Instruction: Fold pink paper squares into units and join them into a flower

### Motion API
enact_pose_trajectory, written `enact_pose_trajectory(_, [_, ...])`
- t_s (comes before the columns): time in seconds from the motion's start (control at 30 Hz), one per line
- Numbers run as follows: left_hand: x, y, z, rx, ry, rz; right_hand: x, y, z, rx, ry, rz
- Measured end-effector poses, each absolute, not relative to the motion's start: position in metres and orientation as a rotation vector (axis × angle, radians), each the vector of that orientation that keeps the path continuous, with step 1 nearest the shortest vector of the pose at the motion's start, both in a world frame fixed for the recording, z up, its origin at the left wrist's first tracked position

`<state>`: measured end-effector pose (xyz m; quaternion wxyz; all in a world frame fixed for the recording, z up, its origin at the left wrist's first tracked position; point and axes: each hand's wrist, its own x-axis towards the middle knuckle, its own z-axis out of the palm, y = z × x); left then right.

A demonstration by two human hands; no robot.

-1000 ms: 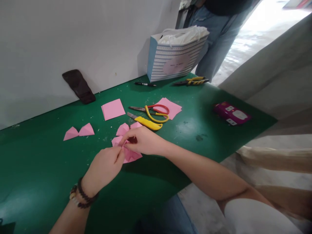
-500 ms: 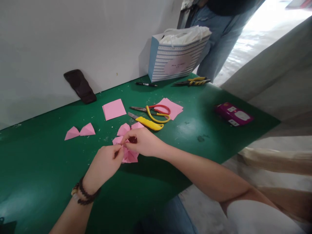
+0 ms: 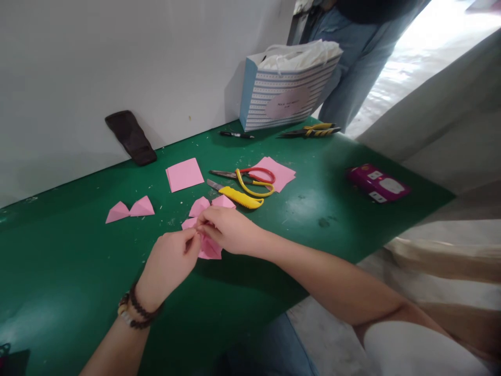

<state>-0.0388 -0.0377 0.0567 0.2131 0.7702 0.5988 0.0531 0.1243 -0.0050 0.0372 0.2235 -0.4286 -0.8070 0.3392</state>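
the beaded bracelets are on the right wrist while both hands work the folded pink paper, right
No, the beaded bracelets are on the left wrist, behind the left hand, not on the right wrist; the head view shows this. The right hand has none, and both hands do work the folded pink paper.

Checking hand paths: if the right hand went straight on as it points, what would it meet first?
The folded pink paper at the right hand's fingertips, which it seems to touch already, though depth is unclear.
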Motion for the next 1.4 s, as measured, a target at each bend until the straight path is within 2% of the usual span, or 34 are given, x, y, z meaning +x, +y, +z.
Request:
enact_pose_trajectory(0.27, [-0.038,-0.036,0.056,2.16,1.731,0.142,0.119,-0.005,0.026,-1.205,-2.2,0.873])
enact_pose_trajectory(0.5, [-0.051,-0.031,0.067,1.641,1.566,0.528,0.127,-0.003,0.039,-1.164,-1.955,0.914])
enact_pose_trajectory(0.73, [-0.045,-0.038,0.069,1.772,1.676,0.699,0.126,-0.004,0.038,-1.134,-1.871,0.912])
enact_pose_trajectory(1.0, [-0.045,-0.042,0.069,2.035,1.744,0.528,0.129,-0.004,0.043,-1.038,-2.061,0.957])
enact_pose_trajectory(1.4, [-0.044,-0.042,0.066,2.113,1.726,0.427,0.129,-0.003,0.045,-1.144,-2.26,0.884])
